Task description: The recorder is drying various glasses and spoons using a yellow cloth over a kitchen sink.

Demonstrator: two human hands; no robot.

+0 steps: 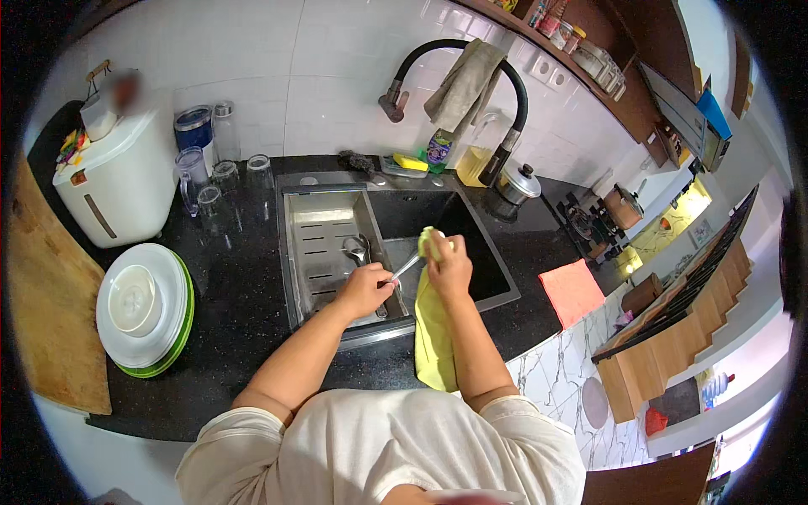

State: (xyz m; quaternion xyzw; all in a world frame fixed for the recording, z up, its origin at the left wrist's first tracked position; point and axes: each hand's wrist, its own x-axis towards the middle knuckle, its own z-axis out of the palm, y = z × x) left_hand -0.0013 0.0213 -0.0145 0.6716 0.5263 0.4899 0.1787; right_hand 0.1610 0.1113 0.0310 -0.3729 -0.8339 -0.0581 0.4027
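Observation:
Over the black kitchen sink [483, 252], my left hand [366, 290] grips one end of a metal utensil [405, 268], probably a spoon. Its other end is hidden in a yellow-green cloth [435, 341] that my right hand [449, 265] holds bunched around it. The cloth's long tail hangs down over the sink's front edge and the counter. Beside my left hand, a steel draining tray [319, 252] is set into the left part of the sink. Several metal spoons [356, 249] lie in it, partly covered by my left hand.
Stacked plates with a white bowl [134, 300] stand at left, near a white bin [120, 189] and drinking glasses [210, 205]. A black faucet [521, 95] draped with a grey cloth [467, 85] arches behind the sink. To the right are a lidded pot [519, 183] and an orange cloth [571, 293].

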